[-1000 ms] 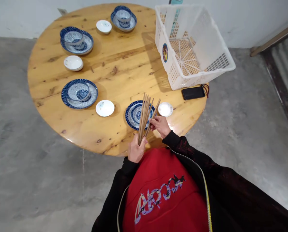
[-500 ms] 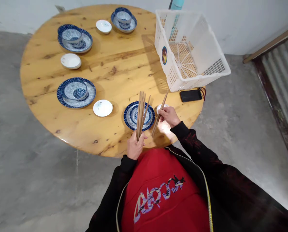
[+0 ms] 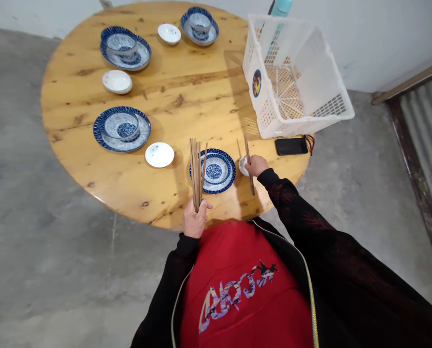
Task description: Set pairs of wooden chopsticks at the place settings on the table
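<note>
My left hand [image 3: 195, 217] is closed around the lower ends of a bundle of wooden chopsticks [image 3: 195, 169], which point up and fan out slightly. Behind their tips lies a blue-and-white plate [image 3: 232, 171] with a patterned bowl [image 3: 213, 170] on it, near the table's front edge. My right hand [image 3: 256, 166] grips a pair of chopsticks [image 3: 251, 181] around the middle, just right of the plate. A small white dish [image 3: 242, 166] shows partly beside these chopsticks; my right hand and the sticks hide the rest of it.
On the round wooden table [image 3: 187, 121] stand more blue plates with bowls [image 3: 143, 128] and small white dishes [image 3: 160, 154], to the left and back. A white plastic basket [image 3: 274, 113] sits at the right, with a black phone [image 3: 291, 146] below it. Behind the basket is a turquoise bottle [image 3: 282, 7].
My right hand has moved its chopsticks down beside the plate, and they now stand more upright in view. My left hand with its bundle has shifted a little left. The camera view has shifted slightly.
</note>
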Demonstrator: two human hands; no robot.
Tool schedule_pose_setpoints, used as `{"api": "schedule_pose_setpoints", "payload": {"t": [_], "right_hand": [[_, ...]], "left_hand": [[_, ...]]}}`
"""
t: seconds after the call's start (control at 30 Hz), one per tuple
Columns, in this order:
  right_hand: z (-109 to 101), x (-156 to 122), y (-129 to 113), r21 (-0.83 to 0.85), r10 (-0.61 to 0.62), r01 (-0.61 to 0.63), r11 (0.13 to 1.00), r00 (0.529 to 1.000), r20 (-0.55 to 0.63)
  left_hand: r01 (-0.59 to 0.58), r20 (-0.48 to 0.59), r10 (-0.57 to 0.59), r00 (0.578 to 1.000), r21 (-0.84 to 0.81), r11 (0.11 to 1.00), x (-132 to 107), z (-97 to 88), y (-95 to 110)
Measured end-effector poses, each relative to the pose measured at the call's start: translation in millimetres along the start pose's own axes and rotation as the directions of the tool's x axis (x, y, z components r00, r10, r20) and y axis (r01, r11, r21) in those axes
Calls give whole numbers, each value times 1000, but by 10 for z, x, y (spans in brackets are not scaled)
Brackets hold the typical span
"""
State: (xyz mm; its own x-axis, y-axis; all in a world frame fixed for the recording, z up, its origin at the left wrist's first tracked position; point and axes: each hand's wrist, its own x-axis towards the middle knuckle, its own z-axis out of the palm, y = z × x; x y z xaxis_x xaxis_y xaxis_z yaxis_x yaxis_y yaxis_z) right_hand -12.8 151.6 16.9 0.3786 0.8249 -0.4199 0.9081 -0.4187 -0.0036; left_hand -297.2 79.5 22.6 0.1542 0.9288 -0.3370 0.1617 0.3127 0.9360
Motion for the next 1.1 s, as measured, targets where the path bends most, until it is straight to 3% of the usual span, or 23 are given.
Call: {"api": "schedule_pose_setpoints", "payload": {"t": [0.6, 1.1], "right_hand": [[119, -43, 102, 1, 13, -13, 1000, 1000, -25], [96, -73, 80, 10, 14, -14, 1000, 1000, -25]], "left_hand": [[-4, 1, 4, 1000, -4, 1000, 23, 10, -10], [18, 0, -18, 1000, -10, 1000, -7, 17, 47]]}}
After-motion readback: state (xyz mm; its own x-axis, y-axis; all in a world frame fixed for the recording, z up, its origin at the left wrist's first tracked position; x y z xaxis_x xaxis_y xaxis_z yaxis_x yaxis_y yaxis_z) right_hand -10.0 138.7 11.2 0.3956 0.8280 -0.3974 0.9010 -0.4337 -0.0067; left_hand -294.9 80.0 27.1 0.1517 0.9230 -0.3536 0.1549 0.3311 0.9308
